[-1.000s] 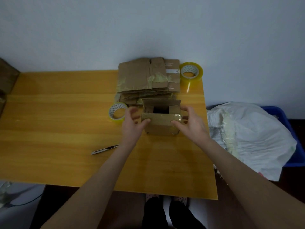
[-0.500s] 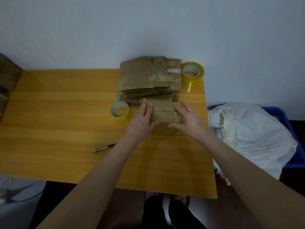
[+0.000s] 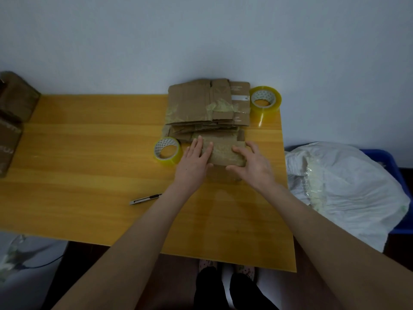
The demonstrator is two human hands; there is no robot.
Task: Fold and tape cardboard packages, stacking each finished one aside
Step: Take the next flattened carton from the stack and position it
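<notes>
A small brown cardboard box [image 3: 224,153] with a strip of clear tape on top sits on the yellow table [image 3: 89,166]. My left hand [image 3: 194,162] lies flat on its left part with straight fingers. My right hand [image 3: 253,163] presses its right part, thumb along the front edge. Right behind the box is a pile of flat cardboard packages [image 3: 207,104]. One tape roll [image 3: 166,149] lies just left of my left hand, another tape roll [image 3: 265,99] stands at the table's back right corner.
A utility knife [image 3: 146,198] lies on the table left of my left forearm. Brown boxes [image 3: 13,101] stand at the far left edge. A blue bin with a white plastic bag [image 3: 344,186] is right of the table.
The box stood open with both hands at its sides; its top flaps are now down and both hands lie flat on top, pressing.
</notes>
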